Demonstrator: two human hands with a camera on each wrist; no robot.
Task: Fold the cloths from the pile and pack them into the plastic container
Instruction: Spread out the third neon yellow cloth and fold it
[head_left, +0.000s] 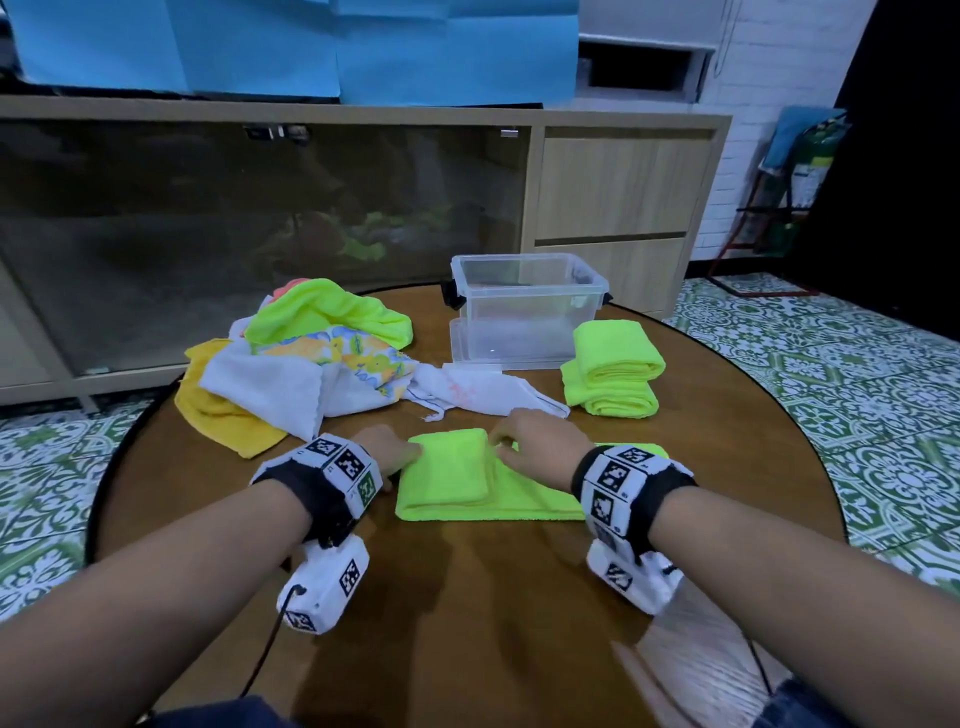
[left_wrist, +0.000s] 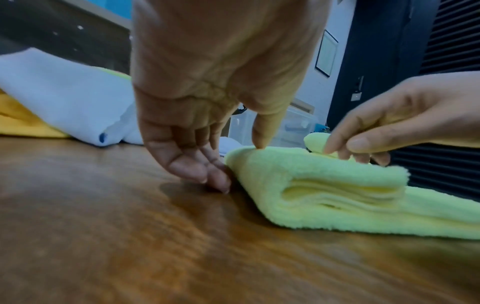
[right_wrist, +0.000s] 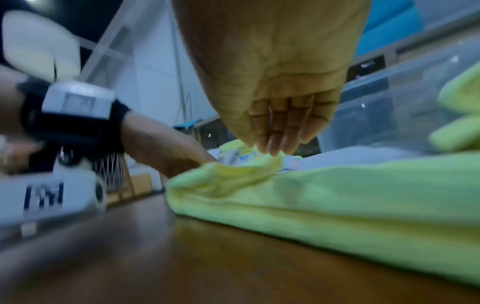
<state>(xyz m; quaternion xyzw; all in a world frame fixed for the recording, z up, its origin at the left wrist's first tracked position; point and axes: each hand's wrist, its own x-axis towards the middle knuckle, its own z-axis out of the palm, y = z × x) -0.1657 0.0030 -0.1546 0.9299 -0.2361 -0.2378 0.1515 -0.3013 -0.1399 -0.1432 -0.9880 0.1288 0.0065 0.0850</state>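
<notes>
- Folding is under way on the table (head_left: 467, 597); I see a green cloth (head_left: 467, 488) lying flat at the near side of it, its left part doubled over into a thicker pad, the rest stretching to the right under my right wrist.
- My left hand (head_left: 387, 449) sits at the cloth's left edge; from the left wrist view the thumb (left_wrist: 265, 131) presses on top of the fold while the fingers (left_wrist: 197, 166) curl down against its side, tips on the table; so it pinches that edge.
- My right hand (head_left: 535, 447) rests over the far right corner of the folded pad; its fingertips (left_wrist: 361, 152) are bent and touch the top layer; whether they pinch a layer or only press it I cannot tell.
- Beyond the cloth, to the left, lies the pile (head_left: 306, 364): white, yellow, printed and green cloths heaped together; a white one trails from it toward the cloth's far edge.
- Beyond the cloth stands the container (head_left: 527, 312), clear plastic, lid off; nothing green shows inside it.
- Just right of the container, two folded cloths (head_left: 613, 369) in the same green lie on the table, one partly on the other.
- Behind the table stands a cabinet (head_left: 623, 187) with a dark glass front; patterned green tiles (head_left: 857, 374) cover the floor.
</notes>
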